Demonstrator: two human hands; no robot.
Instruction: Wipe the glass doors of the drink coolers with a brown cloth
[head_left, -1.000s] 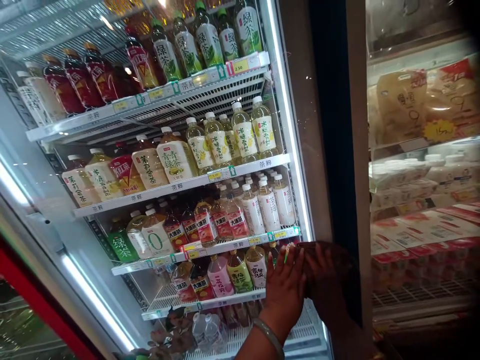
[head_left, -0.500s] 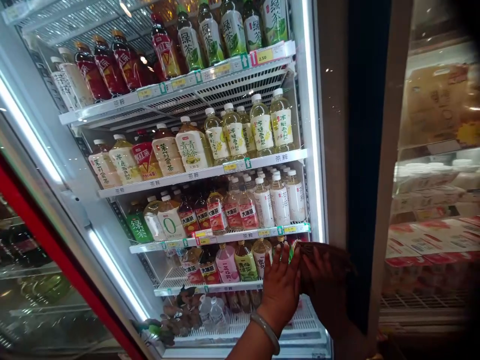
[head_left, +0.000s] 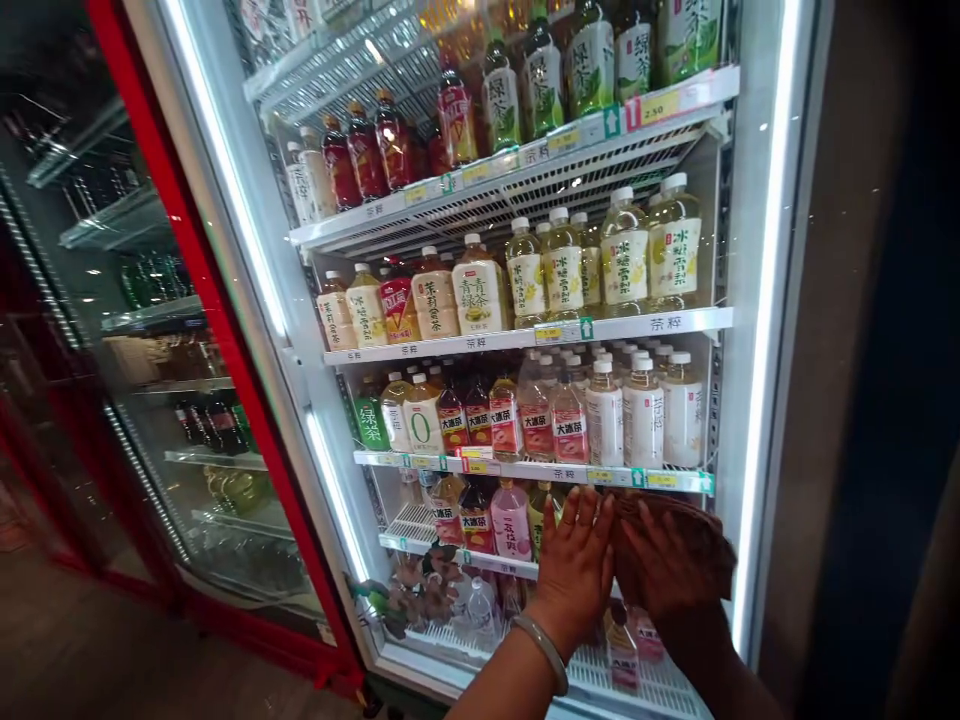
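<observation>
My left hand [head_left: 576, 565] lies with fingers extended against the glass door of a lit drinks cooler, in front of the lower shelves. A pale bangle [head_left: 541, 645] circles its wrist. Beside it, my right hand [head_left: 664, 565] presses a brown cloth [head_left: 716, 545] to the glass, fingers laid over the folds. The cloth sticks out past the right hand's outer side, and its inner edge reaches the left fingertips. Bottles behind the hands are partly hidden.
Bottled teas [head_left: 480, 290] line several white shelves [head_left: 525, 340] behind the glass. Bright light strips [head_left: 769, 280] run up the cooler's sides. A red door frame [head_left: 202, 300] and another cooler [head_left: 172, 400] stand left. Leaf-like shapes [head_left: 435, 590] show on the lower glass.
Both hands and the cloth have shifted left across the glass, from the right light strip toward the middle. The view has turned, showing more of the cooler on the left.
</observation>
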